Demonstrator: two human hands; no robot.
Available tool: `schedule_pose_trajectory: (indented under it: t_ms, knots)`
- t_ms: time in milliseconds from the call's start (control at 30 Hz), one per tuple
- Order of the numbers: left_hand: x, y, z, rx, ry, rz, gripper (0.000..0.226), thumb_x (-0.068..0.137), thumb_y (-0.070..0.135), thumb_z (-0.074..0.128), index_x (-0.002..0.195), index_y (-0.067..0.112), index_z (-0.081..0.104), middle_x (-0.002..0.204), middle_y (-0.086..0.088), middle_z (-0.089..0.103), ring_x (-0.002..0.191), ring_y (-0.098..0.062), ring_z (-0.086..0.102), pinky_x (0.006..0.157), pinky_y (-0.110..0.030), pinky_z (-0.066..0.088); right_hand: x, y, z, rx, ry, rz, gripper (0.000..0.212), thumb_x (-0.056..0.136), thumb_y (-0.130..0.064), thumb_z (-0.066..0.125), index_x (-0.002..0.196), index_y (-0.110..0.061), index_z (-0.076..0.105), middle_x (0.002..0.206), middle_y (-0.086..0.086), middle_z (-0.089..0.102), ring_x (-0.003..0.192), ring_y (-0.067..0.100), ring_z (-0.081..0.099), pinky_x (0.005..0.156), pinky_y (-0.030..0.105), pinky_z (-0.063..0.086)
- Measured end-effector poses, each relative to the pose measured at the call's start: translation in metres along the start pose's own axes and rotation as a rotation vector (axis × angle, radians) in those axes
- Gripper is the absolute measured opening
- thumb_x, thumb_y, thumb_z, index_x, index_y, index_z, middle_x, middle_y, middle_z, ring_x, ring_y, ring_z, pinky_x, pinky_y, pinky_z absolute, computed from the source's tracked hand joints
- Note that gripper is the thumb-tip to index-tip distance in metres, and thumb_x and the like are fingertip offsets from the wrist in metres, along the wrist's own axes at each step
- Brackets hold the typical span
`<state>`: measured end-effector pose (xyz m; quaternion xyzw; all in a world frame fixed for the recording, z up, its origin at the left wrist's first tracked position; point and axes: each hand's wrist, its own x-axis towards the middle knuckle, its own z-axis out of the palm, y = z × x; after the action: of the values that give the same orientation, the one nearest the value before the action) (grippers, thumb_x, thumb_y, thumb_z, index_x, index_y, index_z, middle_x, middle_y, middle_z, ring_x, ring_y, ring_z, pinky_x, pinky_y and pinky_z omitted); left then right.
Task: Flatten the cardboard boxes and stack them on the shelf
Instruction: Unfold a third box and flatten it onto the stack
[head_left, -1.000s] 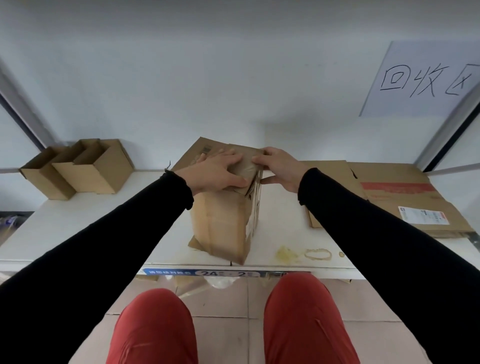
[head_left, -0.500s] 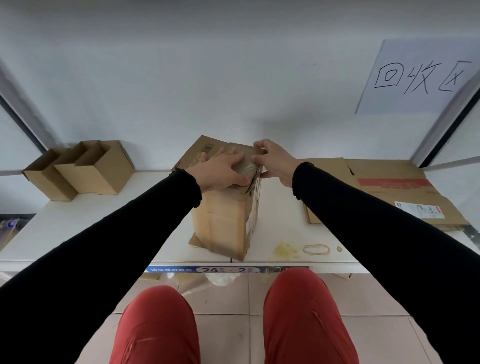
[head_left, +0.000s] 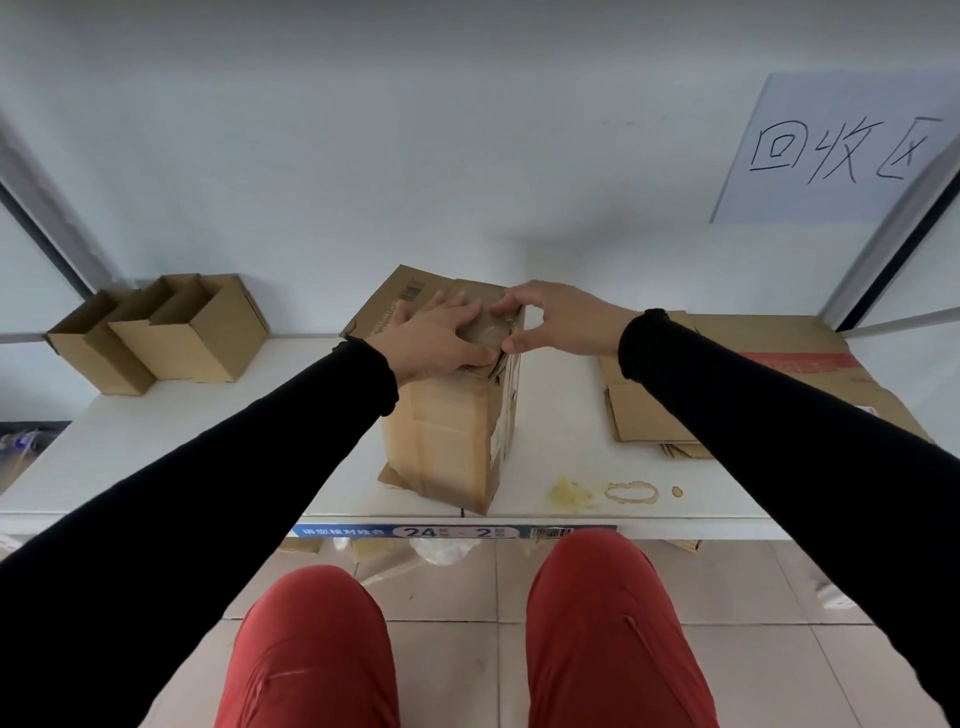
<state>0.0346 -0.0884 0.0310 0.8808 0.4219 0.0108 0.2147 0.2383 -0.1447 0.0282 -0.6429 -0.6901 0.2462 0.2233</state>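
Pale wall (head_left: 363, 156) bearing a handwritten paper sign (head_left: 831, 150); white shelf (head_left: 156, 441) with stains (head_left: 631, 491) and a blue edge label (head_left: 452, 531); beige tiled floor (head_left: 457, 597) below.

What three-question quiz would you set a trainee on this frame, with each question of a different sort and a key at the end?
1. True or false: the upright box on the shelf is already flattened.
2. Multiple choice: the flattened cardboard pile lies A) to the person's left of the upright box, B) to the person's right of it, C) on the floor.
3. Fill in: the left hand presses flat on the box's ____.

Key
1. False: it stands with its sides up, and the right hand pinches its top edge.
2. B. The small open boxes are on the left.
3. Top.
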Motion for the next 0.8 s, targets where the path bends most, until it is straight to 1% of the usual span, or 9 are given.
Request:
schedule_pose_trajectory:
  t_ms: [100, 200, 267, 367, 400, 467, 567, 667, 800]
  knots:
    - [0.001, 0.005, -0.001, 0.023, -0.019, 0.001, 0.080, 0.094, 0.055, 0.056, 0.160, 0.032, 0.018, 0.169, 0.010, 0.006, 0.154, -0.007, -0.008, 0.122, -0.046, -0.015, -0.001, 0.004, -0.002, 0.032, -0.010, 0.016, 0.046, 0.089, -0.031, 0.077, 0.132, -0.021, 0.061, 0.135, -0.007, 0.053, 0.124, 0.010, 0.048, 0.100, 0.024, 0.038]
    - [0.000, 0.016, -0.003, 0.050, -0.034, 0.007, 0.078, 0.096, 0.051, 0.056, 0.160, 0.030, 0.018, 0.169, 0.007, 0.005, 0.155, -0.011, -0.008, 0.121, -0.048, -0.016, 0.003, 0.007, -0.007, 0.123, 0.069, 0.067, 0.031, 0.092, -0.029, 0.073, 0.121, -0.017, 0.068, 0.129, -0.003, 0.057, 0.121, 0.014, 0.051, 0.088, 0.016, 0.038]
    - [-0.001, 0.022, -0.006, 0.079, -0.046, 0.007, 0.077, 0.096, 0.049, 0.057, 0.160, 0.028, 0.019, 0.169, 0.005, 0.006, 0.155, -0.014, -0.007, 0.121, -0.049, -0.015, 0.013, 0.007, -0.011, 0.123, 0.133, 0.110, 0.038, 0.092, -0.027, 0.074, 0.126, -0.013, 0.064, 0.131, 0.002, 0.058, 0.120, 0.018, 0.054, 0.088, 0.020, 0.042]
    - [-0.002, 0.021, -0.012, 0.076, -0.060, -0.009, 0.077, 0.096, 0.048, 0.059, 0.160, 0.028, 0.021, 0.169, 0.005, 0.008, 0.155, -0.013, -0.006, 0.122, -0.050, -0.012, 0.028, 0.002, -0.017, 0.196, -0.031, 0.256, 0.067, 0.091, -0.030, 0.076, 0.149, -0.020, 0.044, 0.143, 0.000, 0.050, 0.126, 0.019, 0.053, 0.101, 0.031, 0.047]
    - [-0.003, 0.020, -0.013, 0.073, -0.062, -0.012, 0.078, 0.096, 0.049, 0.059, 0.160, 0.029, 0.020, 0.169, 0.006, 0.007, 0.155, -0.013, -0.007, 0.122, -0.050, -0.012, 0.033, 0.001, -0.019, 0.217, -0.088, 0.300, 0.067, 0.091, -0.031, 0.075, 0.149, -0.021, 0.044, 0.140, -0.002, 0.054, 0.126, 0.019, 0.055, 0.102, 0.034, 0.050]
    - [-0.002, 0.017, -0.013, 0.076, -0.064, -0.015, 0.079, 0.096, 0.049, 0.059, 0.160, 0.029, 0.019, 0.169, 0.006, 0.007, 0.155, -0.013, -0.007, 0.122, -0.050, -0.011, 0.040, -0.002, -0.023, 0.273, -0.153, 0.347, 0.056, 0.092, -0.027, 0.075, 0.143, -0.017, 0.052, 0.126, -0.001, 0.066, 0.115, 0.017, 0.063, 0.093, 0.035, 0.058]
    - [0.002, 0.014, -0.010, 0.064, -0.052, -0.013, 0.079, 0.095, 0.050, 0.060, 0.160, 0.029, 0.019, 0.169, 0.006, 0.008, 0.155, -0.012, -0.006, 0.122, -0.050, -0.012, 0.043, -0.007, -0.023, 0.324, -0.158, 0.370, 0.043, 0.095, -0.017, 0.071, 0.135, -0.010, 0.057, 0.118, 0.005, 0.069, 0.102, 0.018, 0.067, 0.087, 0.035, 0.061]
    - [0.007, 0.014, -0.007, 0.064, -0.050, 0.004, 0.079, 0.094, 0.051, 0.060, 0.159, 0.031, 0.021, 0.169, 0.007, 0.009, 0.155, -0.011, -0.006, 0.122, -0.048, -0.014, 0.044, -0.002, -0.021, 0.386, -0.146, 0.415, 0.040, 0.096, -0.013, 0.070, 0.132, -0.012, 0.054, 0.124, 0.011, 0.065, 0.112, 0.022, 0.065, 0.093, 0.045, 0.059]
    - [0.010, 0.019, -0.006, 0.042, -0.052, 0.026, 0.074, 0.092, 0.047, 0.064, 0.156, 0.035, 0.029, 0.169, 0.005, 0.012, 0.155, -0.013, -0.005, 0.122, -0.047, -0.014, 0.042, 0.000, -0.019, 0.373, -0.111, 0.442, 0.039, 0.096, -0.012, 0.069, 0.131, -0.014, 0.054, 0.126, 0.012, 0.063, 0.119, 0.024, 0.062, 0.092, 0.048, 0.059]
